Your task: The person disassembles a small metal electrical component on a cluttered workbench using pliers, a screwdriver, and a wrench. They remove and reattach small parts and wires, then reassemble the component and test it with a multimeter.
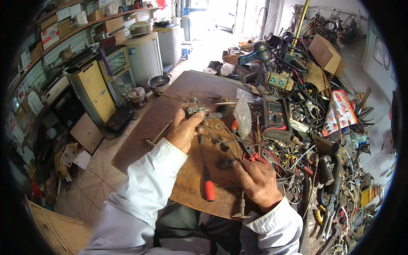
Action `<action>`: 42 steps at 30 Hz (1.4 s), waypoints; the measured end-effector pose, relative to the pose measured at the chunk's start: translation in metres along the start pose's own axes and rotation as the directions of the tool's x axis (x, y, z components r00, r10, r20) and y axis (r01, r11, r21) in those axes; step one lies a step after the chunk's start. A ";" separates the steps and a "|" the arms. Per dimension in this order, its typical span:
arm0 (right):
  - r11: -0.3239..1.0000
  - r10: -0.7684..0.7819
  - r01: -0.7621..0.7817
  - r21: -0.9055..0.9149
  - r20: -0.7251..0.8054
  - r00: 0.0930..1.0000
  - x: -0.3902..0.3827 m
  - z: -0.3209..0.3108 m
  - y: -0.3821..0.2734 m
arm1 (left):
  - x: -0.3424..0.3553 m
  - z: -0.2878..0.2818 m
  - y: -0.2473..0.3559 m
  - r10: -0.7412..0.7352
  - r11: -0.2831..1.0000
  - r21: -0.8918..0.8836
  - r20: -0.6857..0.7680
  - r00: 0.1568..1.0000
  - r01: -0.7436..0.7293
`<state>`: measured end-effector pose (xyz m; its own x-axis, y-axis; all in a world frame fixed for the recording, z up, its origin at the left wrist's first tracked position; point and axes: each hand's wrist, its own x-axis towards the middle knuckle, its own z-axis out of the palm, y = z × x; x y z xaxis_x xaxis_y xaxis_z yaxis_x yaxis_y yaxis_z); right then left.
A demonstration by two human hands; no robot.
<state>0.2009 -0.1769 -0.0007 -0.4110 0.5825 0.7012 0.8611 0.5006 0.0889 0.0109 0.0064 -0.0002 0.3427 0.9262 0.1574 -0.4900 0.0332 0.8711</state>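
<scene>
My left hand is raised over a brown wooden workbench and grips a small grey metal part with wires between thumb and fingers. Thin wires run from it down toward my right hand, which rests low on the bench with its fingers closed on a small dark component. Red-handled pliers lie just beyond the right fingers. A red-handled screwdriver lies on the bench between both hands. White sleeves cover both forearms.
A multimeter and a clear plastic bag lie behind the hands. Tangled wires, tools and a cardboard box crowd the right side. On the left floor stand a yellow cabinet, a white machine and a metal bowl.
</scene>
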 end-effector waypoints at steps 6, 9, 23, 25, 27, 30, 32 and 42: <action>0.341 0.545 -0.504 0.793 0.270 0.794 0.000 -0.002 0.002 | 0.005 -0.005 -0.003 0.022 1.000 0.002 0.017 1.000 -0.022; -0.240 0.571 -0.525 0.817 0.556 0.604 -0.006 0.000 0.008 | 0.003 -0.002 -0.002 0.087 0.996 0.012 0.051 0.995 -0.087; -0.239 0.485 -0.546 0.803 0.586 0.649 0.012 0.008 -0.009 | -0.014 0.014 -0.013 0.126 0.962 0.186 0.354 0.927 -0.202; -0.135 0.539 -0.589 0.797 0.558 0.631 0.012 0.007 -0.012 | -0.016 0.017 -0.009 0.099 0.960 0.214 0.349 0.932 -0.182; -0.064 0.536 -0.607 0.792 0.540 0.649 0.011 0.007 -0.009 | -0.017 0.017 -0.008 0.085 0.959 0.228 0.342 0.936 -0.170; -0.042 0.531 -0.656 0.753 0.573 0.624 0.010 0.003 -0.007 | -0.017 0.016 -0.007 0.077 0.958 0.231 0.357 0.931 -0.167; 0.010 0.511 -0.668 0.744 0.570 0.643 0.006 0.005 -0.002 | -0.013 0.012 -0.007 0.064 0.957 0.236 0.400 0.914 -0.171; -0.119 0.561 -0.617 0.778 0.565 0.604 0.009 0.004 -0.003 | -0.010 0.010 0.005 0.042 0.965 0.226 0.359 0.932 -0.130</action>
<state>0.1936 -0.1709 0.0024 0.0658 0.9951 0.0737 -0.0821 0.0791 -0.9935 0.0131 -0.0060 0.0069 0.5867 0.7301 0.3504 -0.3370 -0.1733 0.9254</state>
